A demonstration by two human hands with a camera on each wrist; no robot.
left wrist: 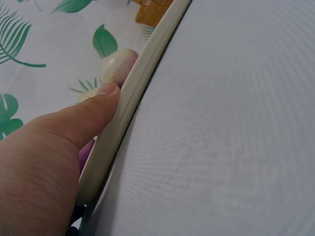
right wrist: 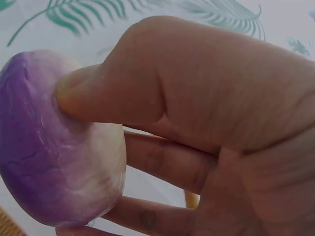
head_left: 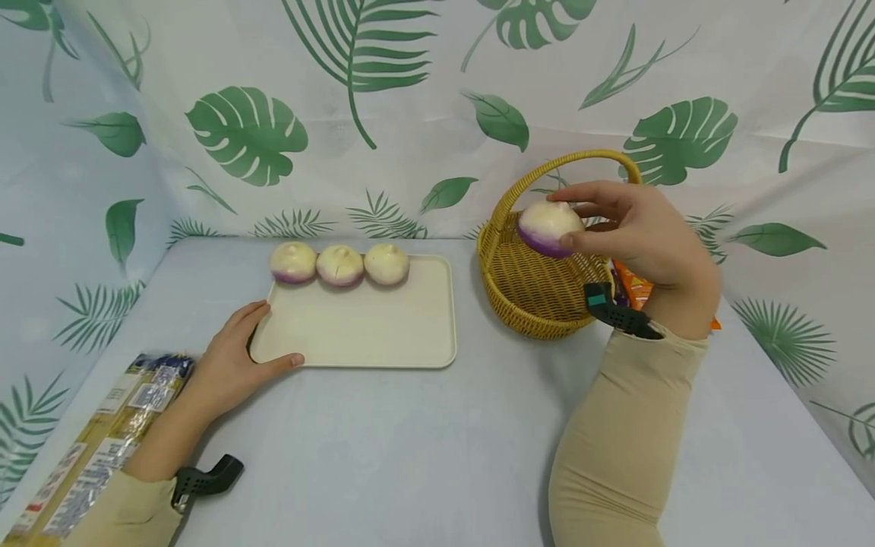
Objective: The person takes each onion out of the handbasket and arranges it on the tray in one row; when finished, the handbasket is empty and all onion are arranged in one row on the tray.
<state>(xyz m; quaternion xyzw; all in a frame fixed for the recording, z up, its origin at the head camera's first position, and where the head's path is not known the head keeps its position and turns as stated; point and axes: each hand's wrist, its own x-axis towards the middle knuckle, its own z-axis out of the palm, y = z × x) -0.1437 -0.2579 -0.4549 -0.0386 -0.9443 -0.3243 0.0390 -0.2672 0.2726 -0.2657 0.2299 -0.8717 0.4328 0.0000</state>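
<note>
In my right hand [head_left: 639,224] I hold a purple-and-cream turnip [head_left: 549,228], pinched between thumb and fingers, above the opening of a yellow wicker basket [head_left: 533,304]. The right wrist view shows the thumb pressed on the side of the turnip [right wrist: 59,162]. My left hand [head_left: 232,361] spans the near left corner of a cream tray [head_left: 362,323], fingers extended along its left side. The left thumb touches the front rim in the left wrist view. Three more turnips, a left one [head_left: 293,263], a middle one [head_left: 339,266] and a right one [head_left: 386,264], sit in a row along the tray's back edge.
Long clear packs with yellow contents [head_left: 112,433] lie at the left, beside my left forearm. Orange packaging [head_left: 636,285] shows behind my right wrist, right of the basket. The basket's arched handle [head_left: 567,158] stands upright. A leaf-print cloth [head_left: 410,137] hangs behind the table.
</note>
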